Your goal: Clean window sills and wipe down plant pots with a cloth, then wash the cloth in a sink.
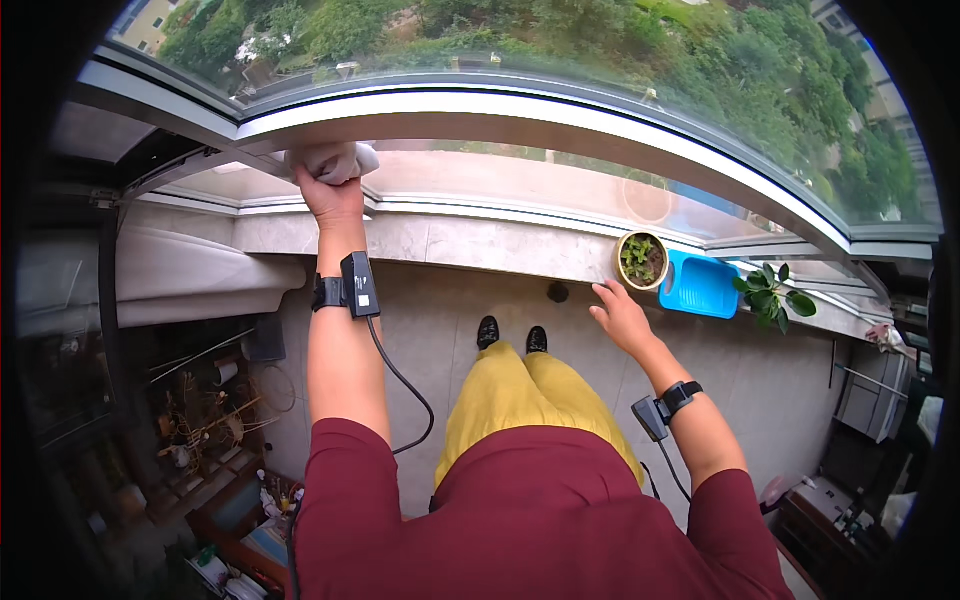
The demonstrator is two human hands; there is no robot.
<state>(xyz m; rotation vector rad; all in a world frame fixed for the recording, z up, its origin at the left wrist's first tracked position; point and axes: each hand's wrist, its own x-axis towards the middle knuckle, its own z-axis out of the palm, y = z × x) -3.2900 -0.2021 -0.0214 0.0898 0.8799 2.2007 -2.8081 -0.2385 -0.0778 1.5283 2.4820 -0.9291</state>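
My left hand (330, 196) is raised at the window and grips a bunched white cloth (335, 163). The cloth lies against the window near the junction of the horizontal rail (450, 120) and an upright of the white frame. Lower and to the right, my right hand (622, 315) holds nothing, its fingers spread close to the sill's front edge. Just beyond its fingertips a round pot (643, 260) with small green plants and soil stands on the stone sill (480, 238). A blue plastic basin (701, 283) sits right beside the pot.
A leafy plant (772, 296) rises at the basin's right. Pale fabric (202, 270) hangs at the left below the sill. Dry branches (206, 420) and shelving crowd the lower left. A black cable (420, 420) runs from the device on my left forearm.
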